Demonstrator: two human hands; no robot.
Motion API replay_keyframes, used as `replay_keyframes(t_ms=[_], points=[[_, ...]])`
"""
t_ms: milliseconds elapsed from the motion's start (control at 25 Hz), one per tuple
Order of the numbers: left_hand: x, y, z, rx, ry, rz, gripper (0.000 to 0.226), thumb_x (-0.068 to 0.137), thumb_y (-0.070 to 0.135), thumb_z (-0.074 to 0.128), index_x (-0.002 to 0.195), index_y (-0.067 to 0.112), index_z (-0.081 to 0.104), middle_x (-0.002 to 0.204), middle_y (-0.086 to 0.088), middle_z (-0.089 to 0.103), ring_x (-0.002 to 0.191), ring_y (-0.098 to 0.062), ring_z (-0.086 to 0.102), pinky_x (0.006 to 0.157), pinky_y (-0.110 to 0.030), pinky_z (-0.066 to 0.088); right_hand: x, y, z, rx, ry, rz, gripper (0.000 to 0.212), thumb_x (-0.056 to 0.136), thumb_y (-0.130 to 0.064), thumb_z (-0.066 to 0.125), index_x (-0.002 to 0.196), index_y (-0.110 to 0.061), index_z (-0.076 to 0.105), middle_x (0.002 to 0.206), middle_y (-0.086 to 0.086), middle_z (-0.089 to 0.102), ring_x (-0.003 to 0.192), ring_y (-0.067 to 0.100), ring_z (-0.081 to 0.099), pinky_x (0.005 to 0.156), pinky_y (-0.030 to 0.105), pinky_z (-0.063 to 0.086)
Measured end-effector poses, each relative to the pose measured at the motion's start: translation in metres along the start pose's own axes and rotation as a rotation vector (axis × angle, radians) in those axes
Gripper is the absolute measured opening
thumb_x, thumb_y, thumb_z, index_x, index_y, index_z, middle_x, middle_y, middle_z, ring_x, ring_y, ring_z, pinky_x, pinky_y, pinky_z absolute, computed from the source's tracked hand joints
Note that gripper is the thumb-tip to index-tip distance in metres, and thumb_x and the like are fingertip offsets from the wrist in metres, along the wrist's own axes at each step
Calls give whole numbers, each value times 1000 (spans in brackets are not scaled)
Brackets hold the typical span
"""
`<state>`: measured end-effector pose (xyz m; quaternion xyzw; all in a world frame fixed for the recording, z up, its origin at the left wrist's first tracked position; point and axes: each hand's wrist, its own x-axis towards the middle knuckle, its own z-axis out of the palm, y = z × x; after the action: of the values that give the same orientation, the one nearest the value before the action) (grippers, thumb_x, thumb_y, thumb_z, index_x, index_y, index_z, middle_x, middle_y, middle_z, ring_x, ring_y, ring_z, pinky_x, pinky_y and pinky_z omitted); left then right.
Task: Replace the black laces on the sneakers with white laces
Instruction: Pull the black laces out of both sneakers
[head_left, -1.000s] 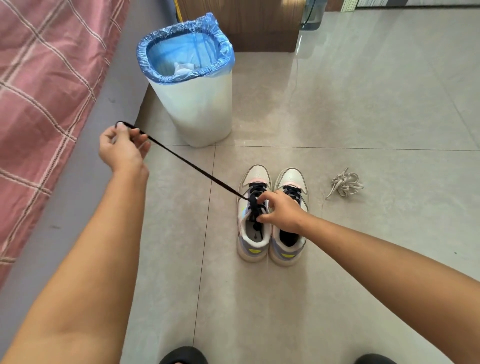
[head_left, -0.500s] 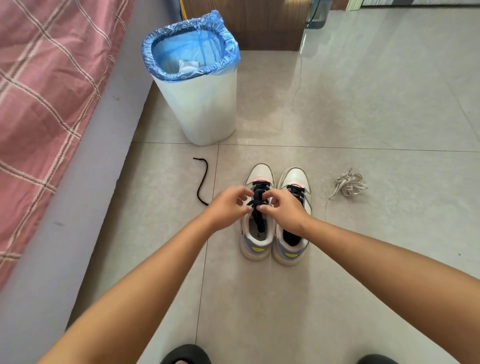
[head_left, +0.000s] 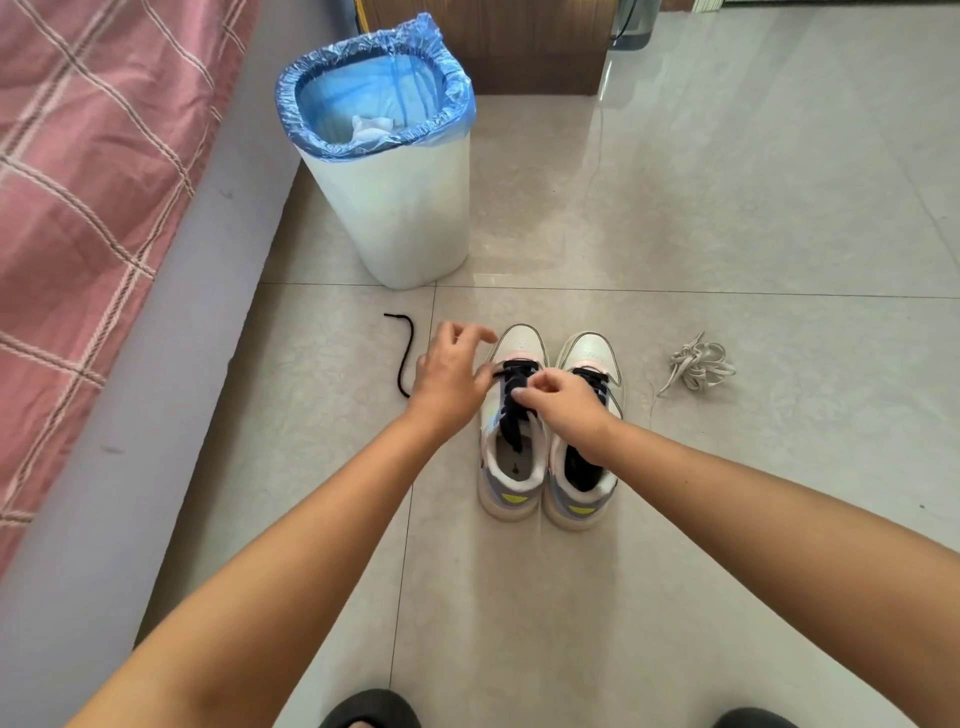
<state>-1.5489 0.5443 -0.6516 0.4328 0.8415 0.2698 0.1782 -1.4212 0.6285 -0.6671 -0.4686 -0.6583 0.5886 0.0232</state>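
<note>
Right hand (head_left: 563, 402) pinches black lace (head_left: 514, 395) on left sneaker (head_left: 511, 421); left hand (head_left: 452, 371) hovers beside it, fingers loosely spread, holding nothing. Risk: yanking drags the shoe, since nothing pins it. White laces (head_left: 698, 364) wait right. Bin (head_left: 395, 208) near; bare floor (head_left: 727, 208) beyond.

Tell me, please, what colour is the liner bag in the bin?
The liner bag is blue, folded over the rim of the white bin; the head view shows it.
</note>
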Motion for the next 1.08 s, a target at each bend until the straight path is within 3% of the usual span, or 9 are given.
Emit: replay_keyframes(t_ms=[80,120,160,240,400,640,840,960,1080], points=[[-1,5,2,-41,55,-123,15,93,25,54,97,11,60,98,-6,53,90,-21,54,79,-32,43,4,-8,-6,163,99,150,28,89,-19,57,99,7,62,113,32,51,80,15,48,63,22,34],[-3,7,4,-54,-61,-196,21,94,29,51,88,11,59,85,-3,54,78,-19,52,67,-29,40,5,-11,-9,215,123,191,29,89,-18,55,95,9,61,92,-7,46,78,15,47,61,22,32],[-7,7,8,-76,-216,-250,25,94,33,52,83,11,59,74,1,52,69,-16,49,58,-26,36,6,-13,-13,245,121,205,24,89,-18,53,88,4,62,86,13,54,76,14,48,60,20,32],[-11,8,15,-192,-375,-293,22,89,32,60,86,11,62,70,5,53,66,-10,49,58,-23,36,6,-15,-15,233,79,188,14,90,-17,53,80,-8,58,88,6,56,75,12,51,62,18,35],[1,11,10,-508,-276,-483,8,87,14,53,79,13,54,74,0,59,72,-17,57,63,-25,41,2,-4,-15,90,-6,68,7,88,-7,53,89,-12,58,84,0,57,79,12,53,73,21,42],[36,20,-37,-1241,-85,-738,21,97,11,42,79,6,50,67,-4,55,46,-11,57,43,-20,47,-2,3,-18,-193,-210,-64,48,82,-8,68,126,-14,51,82,-1,45,75,13,48,72,24,43],[37,9,-54,-1001,-86,-687,13,96,12,43,90,10,54,59,0,59,36,-8,47,43,-17,37,2,-21,-17,-168,-254,0,34,89,-7,53,120,-18,58,81,-8,50,72,5,50,53,5,36],[27,-3,-52,-905,-139,-706,17,97,14,41,89,12,56,67,-1,59,38,-8,49,46,-21,38,10,-26,-11,-169,-183,78,10,89,-10,50,87,-10,59,77,1,51,68,13,47,53,18,34],[22,-13,-53,-886,-129,-735,19,98,14,39,89,12,55,71,-2,59,40,-8,53,47,-21,41,18,-21,-2,365,85,313,22,88,0,39,71,-12,47,61,2,43,50,12,36,48,22,29]])
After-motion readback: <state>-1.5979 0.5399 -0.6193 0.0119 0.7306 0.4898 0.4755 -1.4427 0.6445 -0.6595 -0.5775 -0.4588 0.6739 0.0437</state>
